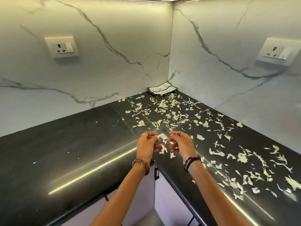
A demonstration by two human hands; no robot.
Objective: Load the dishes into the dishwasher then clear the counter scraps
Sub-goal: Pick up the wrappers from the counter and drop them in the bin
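Pale, papery scraps (166, 110) lie scattered over the black L-shaped counter (68, 144), thickest in the corner and along the right arm. Close together above the counter's inner corner are my left hand (147, 144) and my right hand (180, 144), fingers curled. The left pinches a small scrap at its fingertips. A few scraps (163, 149) hang or fall between the two hands. The right fingertips also seem to pinch a thin piece. No dishes or dishwasher are in view.
A crumpled foil packet (162, 90) sits in the far corner against the marble backsplash. Wall sockets are on the left wall (61, 47) and the right wall (276, 52). White cabinet fronts (169, 201) run below the counter edge.
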